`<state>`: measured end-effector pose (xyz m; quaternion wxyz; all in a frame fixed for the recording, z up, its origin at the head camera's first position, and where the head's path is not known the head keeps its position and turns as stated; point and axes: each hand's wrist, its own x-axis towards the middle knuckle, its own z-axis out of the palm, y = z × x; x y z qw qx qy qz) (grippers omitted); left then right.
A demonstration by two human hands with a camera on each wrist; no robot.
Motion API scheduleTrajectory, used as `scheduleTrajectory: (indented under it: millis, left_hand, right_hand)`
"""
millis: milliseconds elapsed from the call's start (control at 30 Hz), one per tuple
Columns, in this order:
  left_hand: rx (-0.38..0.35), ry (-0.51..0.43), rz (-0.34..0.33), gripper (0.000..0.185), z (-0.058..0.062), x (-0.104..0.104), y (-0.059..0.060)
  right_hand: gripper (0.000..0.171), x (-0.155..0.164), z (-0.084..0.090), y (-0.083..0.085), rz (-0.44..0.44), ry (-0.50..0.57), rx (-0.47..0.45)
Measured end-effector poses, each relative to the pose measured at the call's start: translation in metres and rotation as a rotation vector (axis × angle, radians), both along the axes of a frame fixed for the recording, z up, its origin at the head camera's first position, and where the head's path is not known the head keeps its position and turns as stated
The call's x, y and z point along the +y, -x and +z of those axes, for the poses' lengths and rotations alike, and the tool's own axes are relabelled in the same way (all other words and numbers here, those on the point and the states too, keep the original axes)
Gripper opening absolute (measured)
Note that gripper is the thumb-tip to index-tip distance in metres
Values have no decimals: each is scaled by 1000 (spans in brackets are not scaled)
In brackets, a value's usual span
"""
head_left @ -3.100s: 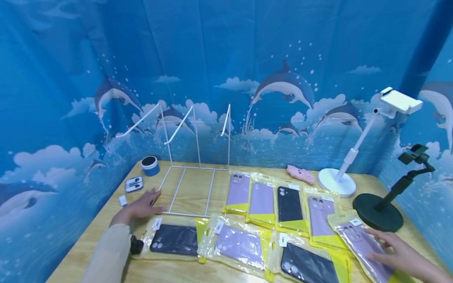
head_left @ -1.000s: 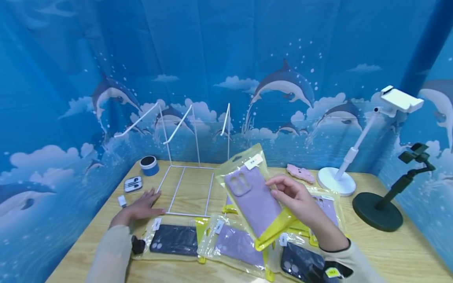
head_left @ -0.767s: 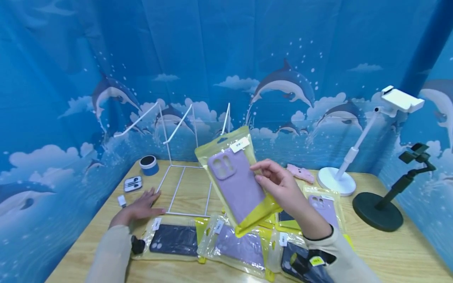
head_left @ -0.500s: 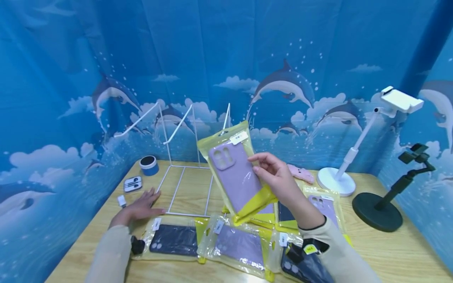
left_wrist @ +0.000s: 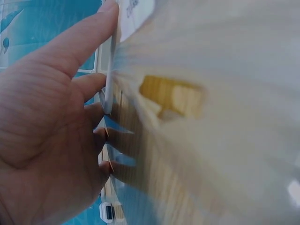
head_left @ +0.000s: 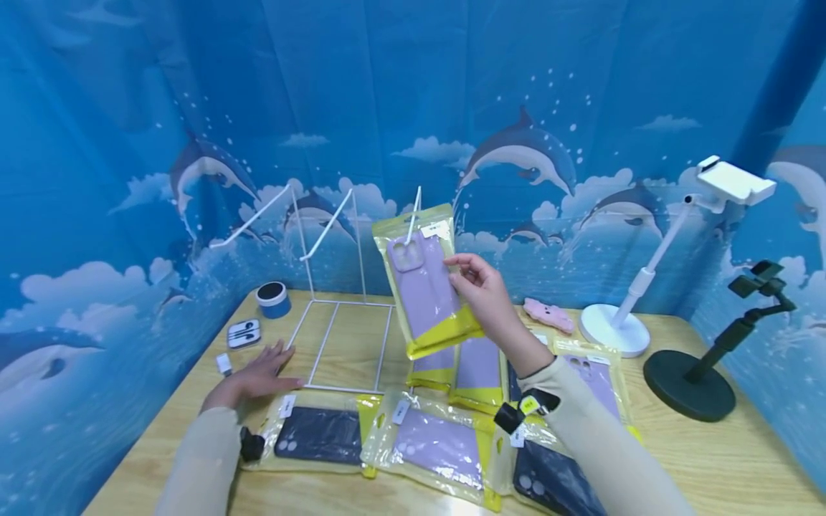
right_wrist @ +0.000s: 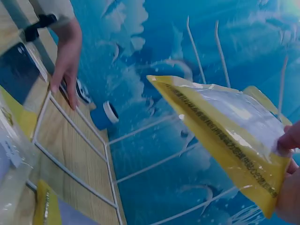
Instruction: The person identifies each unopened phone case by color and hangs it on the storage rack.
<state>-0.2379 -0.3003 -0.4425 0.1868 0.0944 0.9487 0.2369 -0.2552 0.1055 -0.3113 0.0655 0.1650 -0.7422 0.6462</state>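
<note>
The right hand (head_left: pixel 480 290) pinched a bagged purple phone case (head_left: pixel 426 287), upright, white label (head_left: pixel 436 229) on top, writing too blurred to read; the left hand (head_left: pixel 258 374) lay flat, fingers released, on the surface (head_left: pixel 348 337).

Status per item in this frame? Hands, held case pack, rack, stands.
Right hand: pinches the purple case pack.
Purple case pack: lifted, upright, top at the rack's right hook.
Left hand: flat on the rack base.
Wire rack: upright.
White stand: upright, holds nothing.
Black stand: upright, holds nothing.

Counts on the table
Eight bagged phone cases (head_left: pixel 429 287), two phone stands (head_left: pixel 687 383), three rack hooks (head_left: pixel 411 215), two hands (head_left: pixel 258 373).
</note>
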Motion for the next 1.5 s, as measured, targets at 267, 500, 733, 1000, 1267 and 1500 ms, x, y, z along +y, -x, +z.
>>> scheduleTrajectory:
  millis: [267, 500, 733, 1000, 1267, 1500]
  left_hand:
    - [-8, 8, -11, 92, 5, 0, -1]
    - [3, -6, -13, 92, 3, 2, -1]
    - [3, -8, -25, 91, 6, 6, -1]
    - [0, -28, -26, 92, 2, 0, -1]
    - [2, -29, -24, 92, 4, -1, -4]
    - [6, -30, -20, 92, 6, 3, -5]
  right_hand:
    - [26, -15, 2, 41, -133, 3, 27]
    - [33, -11, 0, 56, -125, -19, -21]
    - [43, 7, -11, 58, -81, -86, -12]
    - [48, 39, -25, 43, 63, -241, -26]
    - [49, 83, -62, 23, 61, -176, -160]
    - [51, 122, -88, -22, 146, -246, -147]
